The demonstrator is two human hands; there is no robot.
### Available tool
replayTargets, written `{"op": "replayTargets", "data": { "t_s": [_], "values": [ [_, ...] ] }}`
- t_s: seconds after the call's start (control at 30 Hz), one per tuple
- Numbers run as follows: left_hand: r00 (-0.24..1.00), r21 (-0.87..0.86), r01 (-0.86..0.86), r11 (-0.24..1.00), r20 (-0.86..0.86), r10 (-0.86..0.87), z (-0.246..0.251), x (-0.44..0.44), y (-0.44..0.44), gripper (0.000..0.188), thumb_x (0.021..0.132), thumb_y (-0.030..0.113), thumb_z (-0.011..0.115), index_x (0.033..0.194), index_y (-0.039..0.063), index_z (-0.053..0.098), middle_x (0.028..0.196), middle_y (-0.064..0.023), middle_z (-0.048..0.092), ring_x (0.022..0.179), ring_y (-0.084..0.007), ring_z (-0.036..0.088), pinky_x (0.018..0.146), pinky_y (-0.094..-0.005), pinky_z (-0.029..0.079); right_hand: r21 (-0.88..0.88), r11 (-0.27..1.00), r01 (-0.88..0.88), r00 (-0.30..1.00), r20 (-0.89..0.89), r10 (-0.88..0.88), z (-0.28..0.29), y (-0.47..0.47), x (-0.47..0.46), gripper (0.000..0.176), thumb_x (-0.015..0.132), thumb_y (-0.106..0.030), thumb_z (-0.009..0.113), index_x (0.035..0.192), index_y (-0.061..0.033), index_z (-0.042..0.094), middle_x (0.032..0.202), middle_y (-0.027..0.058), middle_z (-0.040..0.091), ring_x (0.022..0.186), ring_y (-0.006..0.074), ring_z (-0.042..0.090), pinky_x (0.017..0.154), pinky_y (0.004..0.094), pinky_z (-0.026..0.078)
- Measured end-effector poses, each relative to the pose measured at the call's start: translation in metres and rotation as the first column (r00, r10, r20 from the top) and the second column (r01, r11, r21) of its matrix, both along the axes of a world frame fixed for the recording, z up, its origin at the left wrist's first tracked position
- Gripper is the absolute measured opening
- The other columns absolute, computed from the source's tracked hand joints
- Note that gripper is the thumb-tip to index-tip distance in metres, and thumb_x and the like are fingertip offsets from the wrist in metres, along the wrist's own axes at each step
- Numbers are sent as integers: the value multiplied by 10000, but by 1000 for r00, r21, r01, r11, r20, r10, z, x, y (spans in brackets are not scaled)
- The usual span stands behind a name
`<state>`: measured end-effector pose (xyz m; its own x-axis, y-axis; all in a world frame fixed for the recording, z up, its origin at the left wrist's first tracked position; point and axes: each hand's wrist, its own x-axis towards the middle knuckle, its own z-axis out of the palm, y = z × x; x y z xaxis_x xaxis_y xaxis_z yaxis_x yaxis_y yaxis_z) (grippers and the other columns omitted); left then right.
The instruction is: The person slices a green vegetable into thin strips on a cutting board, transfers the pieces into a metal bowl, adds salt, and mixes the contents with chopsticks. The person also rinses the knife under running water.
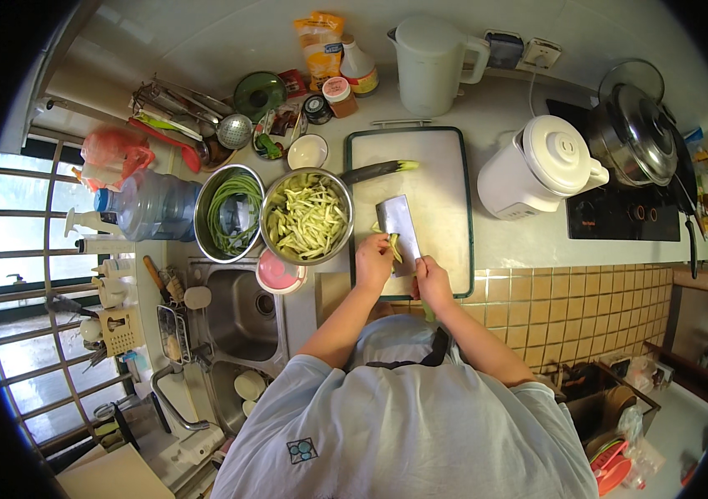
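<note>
My right hand (433, 284) is closed on the handle of a cleaver (399, 218), whose broad blade lies over the white cutting board (444, 218) with a dark green rim. At the blade's left side is my left hand (374, 259), its fingertips at some cut eggplant pieces (396, 247); whether it grips one is unclear. Farther back on the board rests a long dark eggplant (372, 173) with a green end. A steel bowl (347, 240) beside the board holds many pale green strips. Left of it, another steel bowl (200, 234) contains long green beans (223, 218).
Behind the bowls stand a small white bowl (307, 151), jars and bottles. On the right are a white electric kettle (516, 181) and a cooktop (625, 221) with a steel pot (628, 137). A steel sink (241, 330) and a pink-lidded container (280, 272) lie left.
</note>
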<state>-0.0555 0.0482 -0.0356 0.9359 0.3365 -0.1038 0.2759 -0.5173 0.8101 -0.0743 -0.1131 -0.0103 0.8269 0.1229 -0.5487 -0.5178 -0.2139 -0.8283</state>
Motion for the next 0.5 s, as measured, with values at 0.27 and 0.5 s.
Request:
{"op": "replayTargets", "data": {
  "t_s": [0.27,0.5],
  "values": [
    [999,248,-45,968,13,43,1,8,4,407,802,18,648,1205,-36,642,1157,-291,616,1215,-420,510,1046,-451,432,-78,997,-25,999,45,28,0,2,-1,270,1064,-244,458,972,-17,571,564,85,567,439,186,580,420,323,479],
    [996,146,73,987,-54,-65,-8,14,10,388,812,9,629,1195,-50,635,1130,-267,628,1147,-402,553,991,-443,466,-58,998,-25,999,33,27,-1,3,-1,270,1063,-244,455,981,-14,572,565,88,567,434,184,577,407,325,474]
  ]
}}
